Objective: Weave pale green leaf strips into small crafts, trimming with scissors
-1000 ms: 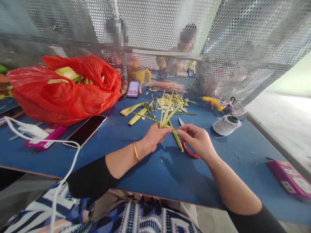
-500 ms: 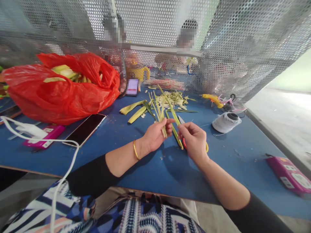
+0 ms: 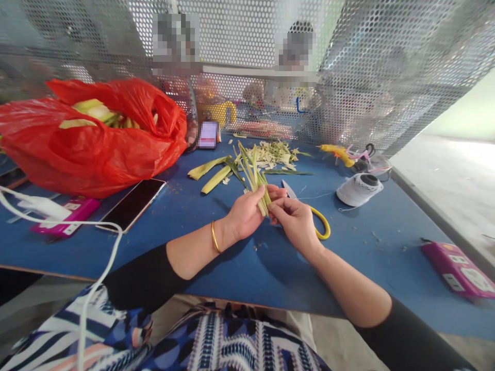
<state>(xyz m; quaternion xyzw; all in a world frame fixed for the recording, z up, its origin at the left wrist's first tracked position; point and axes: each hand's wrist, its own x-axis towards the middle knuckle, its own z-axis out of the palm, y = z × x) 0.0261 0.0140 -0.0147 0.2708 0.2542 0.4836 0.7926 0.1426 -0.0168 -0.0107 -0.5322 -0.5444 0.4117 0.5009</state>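
Note:
A bundle of narrow green leaf strips [image 3: 253,175] stands up out of my left hand [image 3: 249,208], with the thumb pressed over it. My right hand [image 3: 296,221] pinches at the lower right side of this bundle, where a leaf strip lies against the others; the exact grip is partly hidden by the fingers. Just beyond my right hand, scissors [image 3: 323,224] with a yellow handle lie on the table, their blades partly covered by the hand. Two wider leaf pieces [image 3: 216,180] lie to the left of the bundle.
Leaf scraps [image 3: 276,154] are heaped behind my hands. At left sit a red plastic bag [image 3: 127,149], a dark-screened phone [image 3: 133,206] and a white cable [image 3: 116,247]. A thread spool [image 3: 358,190], yellow glue gun [image 3: 338,153] and magenta power strip [image 3: 460,270] lie right. A perforated metal screen [image 3: 247,41] borders the back.
My right hand has moved left with its leaf strip, bringing it against the bundle in my left hand. More of the scissors now shows.

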